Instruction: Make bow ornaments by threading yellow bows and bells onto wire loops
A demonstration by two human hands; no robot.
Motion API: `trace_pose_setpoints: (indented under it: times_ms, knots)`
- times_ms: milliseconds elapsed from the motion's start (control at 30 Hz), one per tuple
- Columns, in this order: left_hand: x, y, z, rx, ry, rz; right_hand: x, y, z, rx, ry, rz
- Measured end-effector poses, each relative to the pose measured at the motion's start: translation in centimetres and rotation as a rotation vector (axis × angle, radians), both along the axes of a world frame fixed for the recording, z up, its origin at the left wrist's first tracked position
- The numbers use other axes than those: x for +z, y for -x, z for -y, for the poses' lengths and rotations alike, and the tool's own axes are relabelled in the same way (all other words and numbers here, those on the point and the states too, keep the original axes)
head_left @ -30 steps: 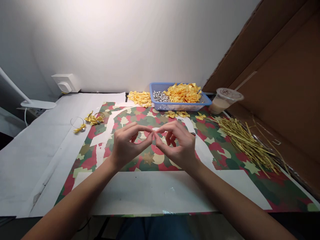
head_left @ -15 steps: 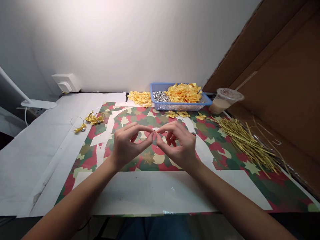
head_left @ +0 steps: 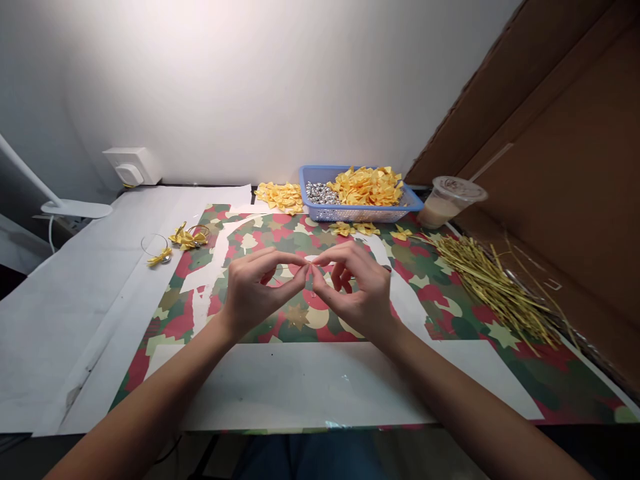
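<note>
Above the patterned paper (head_left: pixel 297 317), your left hand (head_left: pixel 263 283) and right hand (head_left: pixel 360 283) nearly touched, thumb and forefinger of each pinched together on a thin strand (head_left: pixel 309 262), mostly hidden from view. Beyond them, yellow bows (head_left: pixel 343 229) lay just before the blue basket (head_left: pixel 350 215), which held silver beads (head_left: pixel 321 194) and a yellow heap (head_left: pixel 367 187). Dry stalks (head_left: pixel 495 293) lay to your right, near the plastic cup (head_left: pixel 440 212).

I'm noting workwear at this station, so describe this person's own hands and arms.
Both the left hand and the right hand are ungloved, and no ring, watch or bracelet shows on either. The left forearm and right forearm are bare, with no sleeve, cable or marking in view.
</note>
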State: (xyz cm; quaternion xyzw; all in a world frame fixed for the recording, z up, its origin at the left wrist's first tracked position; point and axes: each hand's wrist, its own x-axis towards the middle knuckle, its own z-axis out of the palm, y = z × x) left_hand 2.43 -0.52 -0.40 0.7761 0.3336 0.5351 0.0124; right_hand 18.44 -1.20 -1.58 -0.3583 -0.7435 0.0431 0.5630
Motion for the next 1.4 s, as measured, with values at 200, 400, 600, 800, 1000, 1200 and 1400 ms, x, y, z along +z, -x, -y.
trace_pose_setpoints:
  times_ms: [200,400,600,800,1000,1200,1400]
  knots:
    - [0.04,0.0,0.02,-0.011,0.011,0.004,0.15,-0.02,0.04,-0.006,0.024,-0.006]
    - [0.11,-0.01,0.06,-0.02,0.004,0.011,0.14,-0.04,-0.01,-0.006,0.035,-0.008]
    - [0.17,-0.02,0.05,-0.02,0.0,0.007,0.18,-0.04,0.05,-0.003,0.03,-0.011]
    - [0.15,0.0,-0.02,-0.016,-0.006,0.007,0.17,0.04,0.1,-0.006,0.039,-0.012]
    - [0.17,0.06,-0.01,-0.016,0.001,0.003,0.31,0.05,0.05,0.009,0.042,-0.016]
    - [0.11,0.06,-0.06,-0.034,0.114,0.061,0.26,0.02,-0.01,0.011,0.048,-0.027]
    - [0.39,0.31,0.07,-0.088,0.472,0.166,0.31,-0.06,-0.05,0.035,0.083,-0.045]
